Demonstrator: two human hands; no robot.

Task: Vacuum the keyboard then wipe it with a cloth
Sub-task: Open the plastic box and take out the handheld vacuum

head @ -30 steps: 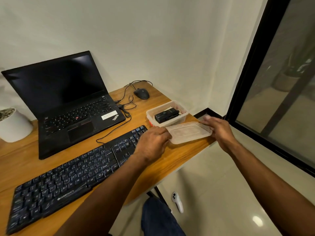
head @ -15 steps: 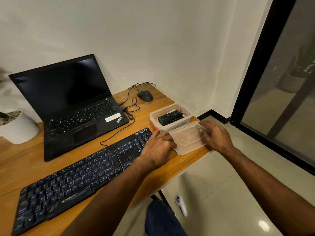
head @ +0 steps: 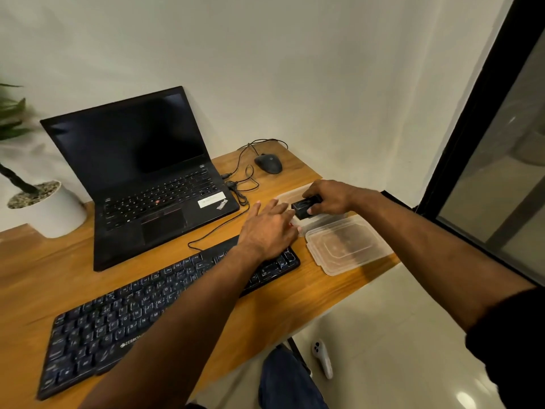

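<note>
Now the clear plastic lid [head: 348, 246] lies on the wooden counter [head: 44, 276], just right of the long black keyboard [head: 147, 314]. Before, both hands held it. The right hand [head: 330, 197] grips a small black gadget [head: 303, 206], maybe the vacuum, over the clear tub [head: 292, 194] behind the keyboard. The left hand [head: 268, 228], fingers straight, rests by the tub. No vacuuming or wiping yet; I see no cloth.

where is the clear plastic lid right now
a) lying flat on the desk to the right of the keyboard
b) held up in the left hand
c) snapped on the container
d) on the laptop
a, the clear lid lies flat on the desk just right of the keyboard, with neither hand on it; the right hand grips the small black device over the open container.
</note>
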